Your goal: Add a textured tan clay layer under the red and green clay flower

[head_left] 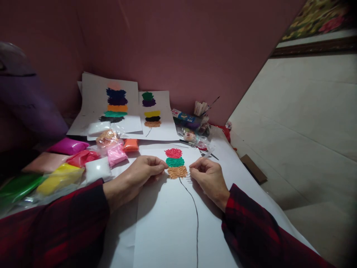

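A sheet of white paper (167, 223) lies in front of me. On it, textured bands of modelling clay are stacked: red clay (173, 153), green clay (175, 162) and orange-brown clay (177, 172). A thin black line (196, 212) curves down from the lowest band. My left hand (146, 169) is pinched closed at the left edge of the bands; anything between its fingertips is hidden. Just right of the orange-brown band, my right hand (208, 175) closes on a clear plastic tool (208, 153), whose pale end sticks up behind the fingers. Thin tine-like lines show below its fingertips.
Bags of coloured clay crowd the left, including a yellow bag (60, 178), a white bag (98, 170) and a pink bag (117, 153). Two finished-looking sheets lean at the back, a left sheet (95, 96) and a right sheet (164, 104). Supplies (192, 126) stand behind.
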Demonstrator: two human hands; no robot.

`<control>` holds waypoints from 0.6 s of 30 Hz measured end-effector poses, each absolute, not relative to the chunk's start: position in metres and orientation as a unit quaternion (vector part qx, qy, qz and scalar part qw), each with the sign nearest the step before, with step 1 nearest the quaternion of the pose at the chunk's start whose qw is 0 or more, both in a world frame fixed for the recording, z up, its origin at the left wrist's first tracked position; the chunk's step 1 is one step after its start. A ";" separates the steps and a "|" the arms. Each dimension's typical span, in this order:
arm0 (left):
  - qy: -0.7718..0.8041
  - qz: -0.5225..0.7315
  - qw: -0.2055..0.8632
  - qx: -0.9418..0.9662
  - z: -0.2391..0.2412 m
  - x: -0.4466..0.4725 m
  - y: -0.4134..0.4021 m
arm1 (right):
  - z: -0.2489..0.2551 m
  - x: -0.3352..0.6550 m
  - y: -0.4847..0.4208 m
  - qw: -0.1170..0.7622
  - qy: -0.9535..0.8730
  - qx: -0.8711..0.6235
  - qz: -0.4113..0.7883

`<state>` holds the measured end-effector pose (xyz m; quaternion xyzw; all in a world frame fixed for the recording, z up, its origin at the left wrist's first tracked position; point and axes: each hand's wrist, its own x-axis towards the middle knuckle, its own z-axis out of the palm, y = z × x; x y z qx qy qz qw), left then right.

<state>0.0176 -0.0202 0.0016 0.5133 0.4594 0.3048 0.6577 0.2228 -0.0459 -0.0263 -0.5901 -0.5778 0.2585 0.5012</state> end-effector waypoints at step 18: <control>0.447 0.310 0.662 0.516 -0.003 0.016 -0.018 | -0.022 0.215 -0.049 0.471 -0.603 -0.589 0.261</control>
